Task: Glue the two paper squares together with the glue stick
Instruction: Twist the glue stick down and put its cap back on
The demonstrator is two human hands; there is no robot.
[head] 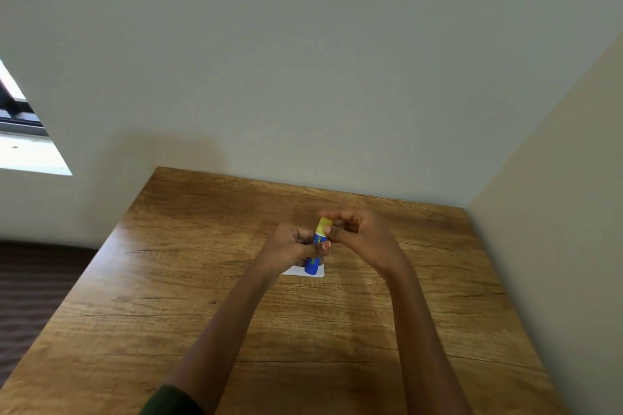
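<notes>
One glue stick (317, 246), blue with a yellow cap (324, 223), is held above the tabletop (168, 280) toward its far edge. The left hand (290, 246) is curled around the barrel; the right hand's (360, 229) fingertips pinch the cap. White paper (305, 271) lies flat beneath, mostly hidden; its count is unclear.

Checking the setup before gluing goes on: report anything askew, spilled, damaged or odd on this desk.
Nothing stands out. The left hand holds the blue glue stick upright, the right hand is at its yellow cap, and white paper lies flat on the wooden desk beneath. No spill or damage shows; the hands hide most of the paper.
</notes>
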